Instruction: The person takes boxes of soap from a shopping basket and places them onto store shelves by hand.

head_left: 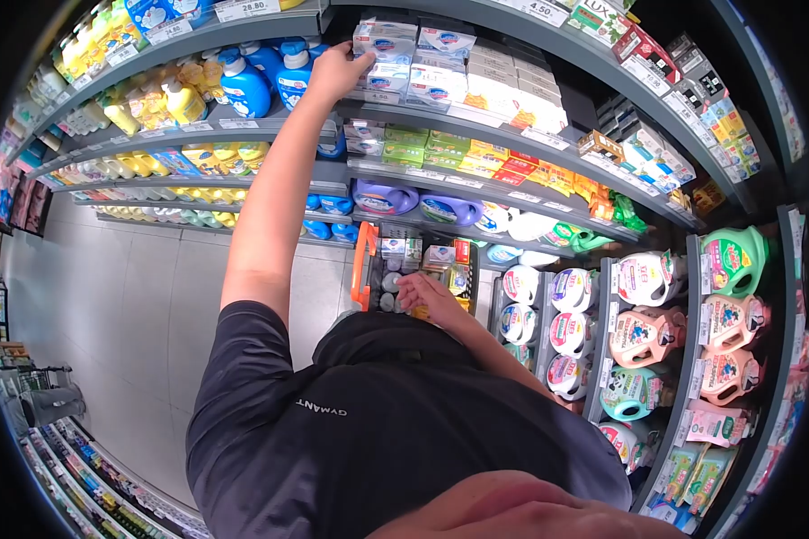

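My left hand (pixel 337 74) is stretched up to a shelf, its thumb against the front of a white and blue soap box (pixel 384 45) at the left end of a stack. The fingers are partly hidden behind the box's left side. More white soap boxes (pixel 438 83) sit right beside it. Low in front of my body, my right hand (pixel 430 298) has its fingers loosely apart and holds nothing visible. It hovers over a dark shopping basket (pixel 475 280) with an orange handle (pixel 365 260). Inside the basket are small boxes (pixel 439 258) and round-topped containers (pixel 390 282).
Blue pump bottles (pixel 244 85) stand just left of my left hand. Green and yellow soap packs (pixel 440 148) and purple detergent jugs (pixel 385 197) fill lower shelves. More detergent jugs (pixel 643 337) line the right side. Grey floor tiles (pixel 144 278) lie to the left.
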The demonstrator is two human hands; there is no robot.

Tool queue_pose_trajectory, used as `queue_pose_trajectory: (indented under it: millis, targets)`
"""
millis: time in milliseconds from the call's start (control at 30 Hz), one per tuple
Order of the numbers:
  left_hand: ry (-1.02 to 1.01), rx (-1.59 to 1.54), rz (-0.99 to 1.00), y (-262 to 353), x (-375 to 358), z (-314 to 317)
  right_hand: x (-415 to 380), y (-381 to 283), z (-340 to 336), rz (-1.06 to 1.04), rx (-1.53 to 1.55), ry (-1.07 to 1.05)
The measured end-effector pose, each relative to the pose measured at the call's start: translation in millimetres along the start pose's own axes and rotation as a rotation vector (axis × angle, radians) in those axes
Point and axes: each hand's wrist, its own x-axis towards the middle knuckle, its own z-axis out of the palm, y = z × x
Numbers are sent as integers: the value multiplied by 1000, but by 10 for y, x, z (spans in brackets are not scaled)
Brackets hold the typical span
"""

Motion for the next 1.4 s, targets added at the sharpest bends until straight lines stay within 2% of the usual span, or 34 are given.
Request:
queue_pose_trajectory:
  millis: [267,367,567,867,967,1033,1067,1133,1167,1200,1267,1333,1400]
  targets:
    - [-12,-36,-70,19,-14,-18,38,38,-31,7,13,10]
    - [2,-118,-36,22,6,21,32,42,-51,11,11,21]
    - [17,-244,-124,174,-74,22,9,80,-89,4,10,43]
    - [24,-61,-51,143,-73,-42,-30,113,-177,25,11,61]
    - [-51,-82,-77,215,-138,-115,-41,121,-185,32,33,73]
    - [146,-15,56,75,-219,-2,-57,121,-181,36,53,89]
    - [238,22,119,7,-285,53,-59,123,-182,45,55,100]
    - [314,-157,231,101,-689,34,-57,143,-207,79,74,128]
    - [246,-306,199,153,-964,10,-45,177,-233,80,94,128]
    - [282,-306,344,119,-1200,58,-23,224,-280,120,88,137]
    - [167,-371,297,-61,-1720,204,-12,320,-347,183,127,175]
    - [73,-314,136,-405,-2232,419,22,500,-446,259,234,189]
    - [-124,-200,-90,-703,-2721,574,48,615,-505,314,335,217]
